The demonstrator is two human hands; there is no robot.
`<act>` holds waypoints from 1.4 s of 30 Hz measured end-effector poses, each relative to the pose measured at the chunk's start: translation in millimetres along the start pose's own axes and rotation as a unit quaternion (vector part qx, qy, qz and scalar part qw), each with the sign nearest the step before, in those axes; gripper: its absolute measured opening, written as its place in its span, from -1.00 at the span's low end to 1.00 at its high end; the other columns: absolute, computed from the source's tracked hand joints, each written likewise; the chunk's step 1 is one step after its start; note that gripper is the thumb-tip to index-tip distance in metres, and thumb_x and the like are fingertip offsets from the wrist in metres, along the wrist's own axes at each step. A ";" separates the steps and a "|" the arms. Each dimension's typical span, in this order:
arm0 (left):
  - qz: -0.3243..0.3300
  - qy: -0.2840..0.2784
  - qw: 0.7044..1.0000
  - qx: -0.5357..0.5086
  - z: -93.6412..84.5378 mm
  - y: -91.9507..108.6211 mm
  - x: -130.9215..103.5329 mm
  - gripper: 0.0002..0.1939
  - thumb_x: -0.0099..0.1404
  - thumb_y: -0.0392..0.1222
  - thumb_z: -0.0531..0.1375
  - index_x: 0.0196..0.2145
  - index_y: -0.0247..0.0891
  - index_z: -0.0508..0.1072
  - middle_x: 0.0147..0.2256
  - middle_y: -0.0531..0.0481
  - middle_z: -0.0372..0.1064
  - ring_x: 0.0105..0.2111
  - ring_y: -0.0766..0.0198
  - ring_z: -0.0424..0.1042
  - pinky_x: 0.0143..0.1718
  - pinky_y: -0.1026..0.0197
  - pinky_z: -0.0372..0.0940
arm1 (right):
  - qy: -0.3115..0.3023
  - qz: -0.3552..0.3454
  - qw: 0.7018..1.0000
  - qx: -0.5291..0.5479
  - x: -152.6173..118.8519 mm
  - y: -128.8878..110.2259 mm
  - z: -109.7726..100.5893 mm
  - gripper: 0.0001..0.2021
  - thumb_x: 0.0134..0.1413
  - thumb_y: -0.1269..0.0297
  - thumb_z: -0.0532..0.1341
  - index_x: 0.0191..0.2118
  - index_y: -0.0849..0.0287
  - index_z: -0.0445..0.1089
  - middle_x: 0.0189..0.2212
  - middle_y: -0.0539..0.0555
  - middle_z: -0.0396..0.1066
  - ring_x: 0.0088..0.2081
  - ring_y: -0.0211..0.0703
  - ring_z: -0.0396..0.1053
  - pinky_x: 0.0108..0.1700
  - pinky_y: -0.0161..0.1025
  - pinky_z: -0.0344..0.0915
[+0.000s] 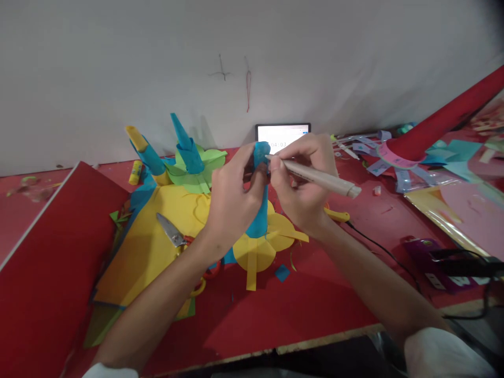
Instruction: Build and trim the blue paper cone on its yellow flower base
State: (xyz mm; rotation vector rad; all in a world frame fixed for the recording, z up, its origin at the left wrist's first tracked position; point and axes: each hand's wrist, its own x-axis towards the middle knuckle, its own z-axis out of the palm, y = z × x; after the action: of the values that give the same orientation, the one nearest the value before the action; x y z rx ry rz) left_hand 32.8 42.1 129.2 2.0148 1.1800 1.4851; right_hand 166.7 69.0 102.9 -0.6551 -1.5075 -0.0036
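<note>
My left hand [234,197] has its fingers closed round the upper part of a blue paper tube [258,223]. That tube stands upright on a yellow paper flower [280,231] with rounded petals and loose strips. In my right hand [301,194] is a pale marker pen [325,180], pinched near its front end. Its tip meets or nearly meets the blue paper at the tube's top; exact contact is hard to tell. Scissors [171,231] with red and yellow handles lie under my left forearm on yellow paper sheets [145,252].
Behind left stand a green paper flower [212,163] with a blue tube, another blue-and-yellow tube [147,155] and a glue stick [135,172]. A lit screen [283,129] leans on the wall. At right are a red paper cone [444,123], plastic-wrapped paper [468,210] and a black cable [378,244].
</note>
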 end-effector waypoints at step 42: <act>-0.061 -0.061 0.996 0.005 -3.1 -10.1 2.1 -0.74 0.39 -0.31 0.18 0.01 -0.14 0.41 -0.15 -0.01 0.53 -0.17 0.22 0.54 -0.15 0.16 0.49 | 0.032 -0.015 0.999 0.034 16.3 -4.7 -15.8 -0.82 0.30 0.25 0.35 -0.36 0.04 0.41 -0.44 -0.05 0.38 -0.46 -0.24 0.38 -0.42 -0.19 0.38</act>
State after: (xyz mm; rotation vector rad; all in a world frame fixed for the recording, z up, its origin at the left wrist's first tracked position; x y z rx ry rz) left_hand 26.1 49.1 124.5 1.9703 1.2379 1.2814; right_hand 180.9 65.2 120.8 -0.5734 -1.4500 0.0038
